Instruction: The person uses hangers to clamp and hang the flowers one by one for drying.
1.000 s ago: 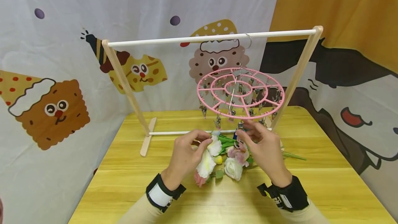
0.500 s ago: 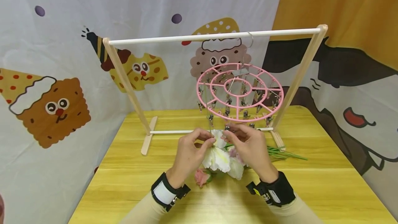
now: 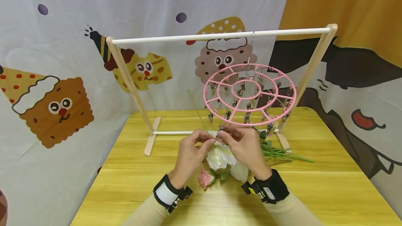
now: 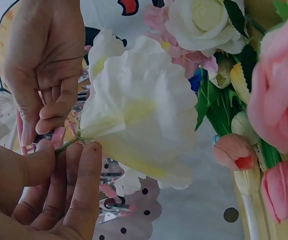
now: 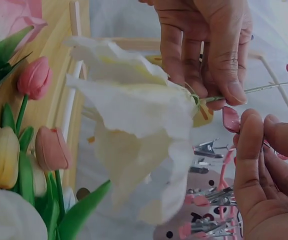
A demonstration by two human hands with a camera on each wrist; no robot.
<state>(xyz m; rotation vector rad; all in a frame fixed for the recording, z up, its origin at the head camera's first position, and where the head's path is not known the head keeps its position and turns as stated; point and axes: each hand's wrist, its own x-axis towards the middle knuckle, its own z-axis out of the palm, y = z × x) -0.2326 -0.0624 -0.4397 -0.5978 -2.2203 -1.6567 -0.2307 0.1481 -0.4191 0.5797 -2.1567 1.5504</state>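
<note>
My left hand (image 3: 193,152) pinches the thin green stem (image 3: 198,114) of a white artificial flower (image 4: 139,110) just behind its bloom. The stem rises up and to the left in the head view, and the large ruffled petals, tinged yellow, point down toward me. Beside it my right hand (image 3: 246,149) grips a pink-tipped clip (image 5: 230,119) between thumb and fingers, close to the stem. That clip belongs to a round pink clip hanger (image 3: 205,93), from which several metal clips (image 5: 211,197) dangle. The right fingers partly hide the clip's body.
The hanger hooks over the white top bar (image 3: 176,39) of a wooden rack. Under my hands more artificial flowers lie on the table (image 3: 125,184), among them a pink rose (image 3: 205,179) and tulips (image 4: 281,190). Their green stems (image 3: 282,154) reach right, near the rack's right foot.
My left hand has lifted the white flower from the pile, its stem now tilting up and left. My right hand has moved left to meet it, holding the clip, and the hanger has turned.
</note>
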